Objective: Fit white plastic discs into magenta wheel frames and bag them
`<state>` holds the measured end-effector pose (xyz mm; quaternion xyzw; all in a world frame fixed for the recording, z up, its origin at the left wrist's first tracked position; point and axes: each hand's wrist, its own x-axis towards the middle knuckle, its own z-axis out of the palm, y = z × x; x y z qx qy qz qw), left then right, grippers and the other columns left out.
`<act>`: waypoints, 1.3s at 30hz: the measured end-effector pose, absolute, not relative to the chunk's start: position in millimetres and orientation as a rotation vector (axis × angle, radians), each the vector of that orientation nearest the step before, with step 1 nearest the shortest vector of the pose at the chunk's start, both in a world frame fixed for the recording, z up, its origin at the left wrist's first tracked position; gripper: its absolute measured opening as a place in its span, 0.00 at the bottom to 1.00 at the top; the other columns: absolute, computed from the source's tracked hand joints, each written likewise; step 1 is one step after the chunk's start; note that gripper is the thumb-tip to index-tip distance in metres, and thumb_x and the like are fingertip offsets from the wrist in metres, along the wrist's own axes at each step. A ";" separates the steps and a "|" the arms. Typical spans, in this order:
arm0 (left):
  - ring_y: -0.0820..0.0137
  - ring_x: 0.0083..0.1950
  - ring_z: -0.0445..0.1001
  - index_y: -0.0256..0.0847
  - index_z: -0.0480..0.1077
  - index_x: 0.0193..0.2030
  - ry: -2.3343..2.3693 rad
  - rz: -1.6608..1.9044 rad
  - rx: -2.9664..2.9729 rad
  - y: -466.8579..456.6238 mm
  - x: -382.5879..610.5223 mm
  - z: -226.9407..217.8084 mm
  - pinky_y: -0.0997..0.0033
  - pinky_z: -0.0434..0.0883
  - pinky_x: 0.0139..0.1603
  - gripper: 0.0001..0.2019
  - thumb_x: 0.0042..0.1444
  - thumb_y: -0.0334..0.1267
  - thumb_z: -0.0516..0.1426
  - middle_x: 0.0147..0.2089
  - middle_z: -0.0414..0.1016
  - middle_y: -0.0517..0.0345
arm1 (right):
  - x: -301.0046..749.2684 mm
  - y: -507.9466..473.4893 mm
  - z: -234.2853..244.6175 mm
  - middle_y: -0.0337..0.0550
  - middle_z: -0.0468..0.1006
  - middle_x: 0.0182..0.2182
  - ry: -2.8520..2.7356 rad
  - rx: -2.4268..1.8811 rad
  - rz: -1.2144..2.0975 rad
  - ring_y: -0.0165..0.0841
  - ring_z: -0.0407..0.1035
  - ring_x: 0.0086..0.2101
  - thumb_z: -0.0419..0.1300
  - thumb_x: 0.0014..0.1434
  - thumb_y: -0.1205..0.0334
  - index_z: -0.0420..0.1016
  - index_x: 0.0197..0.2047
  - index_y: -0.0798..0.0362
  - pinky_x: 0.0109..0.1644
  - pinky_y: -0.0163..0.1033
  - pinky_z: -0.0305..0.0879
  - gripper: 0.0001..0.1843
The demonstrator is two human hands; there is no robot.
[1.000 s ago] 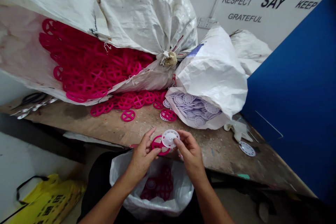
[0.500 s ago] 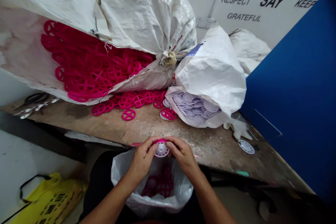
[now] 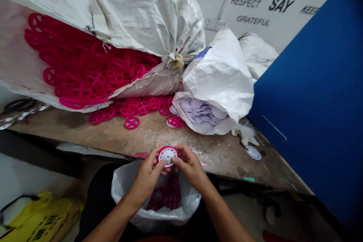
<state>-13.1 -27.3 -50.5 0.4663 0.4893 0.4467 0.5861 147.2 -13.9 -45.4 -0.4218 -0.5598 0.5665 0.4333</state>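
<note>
My left hand (image 3: 147, 174) and my right hand (image 3: 189, 165) both pinch one joined piece (image 3: 167, 155): a white perforated disc seated inside a pink ring. I hold it above the mouth of a white plastic bag (image 3: 127, 189) in my lap, which holds several pink-and-white pieces. The hands hover at the near edge of the wooden workbench (image 3: 113, 134).
A large torn sack (image 3: 136, 11) spills pink spoked wheels (image 3: 93, 72) onto the bench; loose ones (image 3: 131, 123) lie in front. A smaller white sack (image 3: 218, 72) holds white discs (image 3: 198, 111). One disc (image 3: 253, 152) lies near a blue panel (image 3: 317, 90). A yellow bag (image 3: 42, 219) sits on the floor.
The white disc and pink ring, held apart a second ago, are now pressed together as one piece. My hands dropped closer to the bag, and the view shifted slightly.
</note>
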 end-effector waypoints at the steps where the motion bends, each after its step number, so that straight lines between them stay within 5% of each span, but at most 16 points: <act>1: 0.67 0.31 0.77 0.39 0.62 0.55 1.148 1.033 1.087 -28.4 -13.5 -52.2 0.69 0.74 0.32 0.24 0.52 0.43 0.57 0.35 0.77 0.54 | 147.3 -14.7 -46.3 0.38 0.75 0.33 -1.424 -1.062 1.397 0.30 0.69 0.31 0.60 0.55 0.58 0.69 0.44 0.48 0.30 0.32 0.65 0.12; 4: 0.67 0.29 0.77 0.40 0.63 0.55 1.141 0.894 1.144 -30.1 -19.0 -54.7 0.72 0.71 0.27 0.24 0.51 0.44 0.57 0.36 0.77 0.54 | 160.0 -5.7 -42.2 0.38 0.77 0.34 -1.640 -1.114 1.315 0.32 0.71 0.33 0.60 0.55 0.58 0.71 0.45 0.49 0.36 0.35 0.66 0.13; 7: 0.72 0.22 0.72 0.44 0.67 0.53 1.250 0.771 1.402 -25.5 -35.9 -48.8 0.74 0.67 0.23 0.23 0.49 0.43 0.60 0.38 0.78 0.56 | 198.1 24.2 -28.1 0.39 0.78 0.32 -1.854 -1.319 0.880 0.33 0.71 0.33 0.58 0.56 0.57 0.75 0.40 0.50 0.38 0.37 0.65 0.10; 13: 0.65 0.40 0.73 0.42 0.73 0.39 1.817 1.078 1.981 22.5 -105.1 -43.0 0.67 0.68 0.43 0.09 0.57 0.37 0.52 0.39 0.74 0.54 | 272.7 105.6 -18.6 0.54 0.79 0.33 -2.130 -2.142 -0.195 0.43 0.73 0.33 0.55 0.59 0.55 0.76 0.42 0.55 0.35 0.42 0.62 0.15; 19: 0.65 0.41 0.70 0.40 0.73 0.37 1.962 1.045 2.098 76.4 -144.5 -52.8 0.64 0.67 0.45 0.07 0.54 0.34 0.54 0.40 0.70 0.53 | 265.6 128.3 -22.5 0.55 0.79 0.28 -2.294 -2.349 -0.159 0.44 0.74 0.28 0.64 0.50 0.60 0.77 0.35 0.54 0.29 0.41 0.61 0.08; 26: 0.62 0.46 0.67 0.39 0.72 0.31 1.918 1.010 2.164 80.8 -136.0 -50.9 0.59 0.65 0.51 0.03 0.54 0.32 0.57 0.40 0.69 0.52 | 268.2 109.5 -19.3 0.56 0.79 0.30 -2.172 -2.171 -0.257 0.44 0.73 0.33 0.55 0.54 0.67 0.76 0.43 0.56 0.35 0.44 0.62 0.13; 29: 0.61 0.52 0.66 0.38 0.72 0.35 1.772 1.134 2.210 60.9 -115.4 -49.4 0.57 0.65 0.54 0.05 0.57 0.32 0.54 0.49 0.67 0.49 | 246.8 84.2 -11.2 0.49 0.78 0.33 -1.831 -1.776 0.031 0.40 0.71 0.35 0.55 0.56 0.59 0.75 0.40 0.53 0.38 0.41 0.62 0.11; 35: 0.63 0.57 0.67 0.42 0.73 0.37 1.173 1.281 2.321 5.0 -46.1 -46.0 0.60 0.68 0.56 0.07 0.58 0.29 0.53 0.56 0.66 0.50 | 154.4 37.1 -11.5 0.38 0.74 0.30 -1.219 -1.105 1.371 0.30 0.67 0.30 0.60 0.55 0.51 0.69 0.33 0.52 0.37 0.34 0.63 0.13; 39: 0.61 0.54 0.71 0.43 0.71 0.46 1.103 1.353 1.610 -9.5 -18.6 -42.9 0.58 0.70 0.54 0.11 0.55 0.33 0.57 0.59 0.67 0.48 | 135.7 32.1 -25.6 0.35 0.72 0.29 -1.108 -0.999 1.474 0.28 0.66 0.29 0.61 0.54 0.52 0.66 0.32 0.51 0.35 0.33 0.63 0.12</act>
